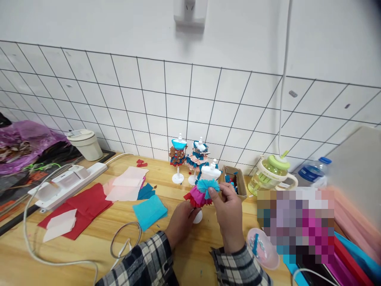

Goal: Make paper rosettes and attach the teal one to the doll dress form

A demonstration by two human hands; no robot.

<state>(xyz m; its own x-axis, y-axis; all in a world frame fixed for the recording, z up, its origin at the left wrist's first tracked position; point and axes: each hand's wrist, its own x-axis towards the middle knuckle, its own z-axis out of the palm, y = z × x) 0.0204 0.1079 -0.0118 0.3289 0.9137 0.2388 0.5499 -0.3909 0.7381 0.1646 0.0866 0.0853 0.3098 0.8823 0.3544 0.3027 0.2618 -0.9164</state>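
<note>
A small white dress form [210,171] stands upright in front of me, wearing layers of ruffled paper. Its blue ruffle [206,186] lies above a magenta one [199,196], with red at the lower left. My right hand [229,210] pinches the right side of the blue ruffle between thumb and fingers. Below the ruffles, my left hand [182,222] is closed near the stand; what its fingertips grip is hidden. Behind are two more dressed forms, one with a brown ruffle [177,156] and one with peach and teal layers [199,159].
Coloured paper sheets [150,211], a power strip [71,184] and a looped cable [126,238] lie to the left. To the right are a cardboard box [242,186], a pink dish [272,256], a green-lidded jug [268,174] and a bottle [314,171].
</note>
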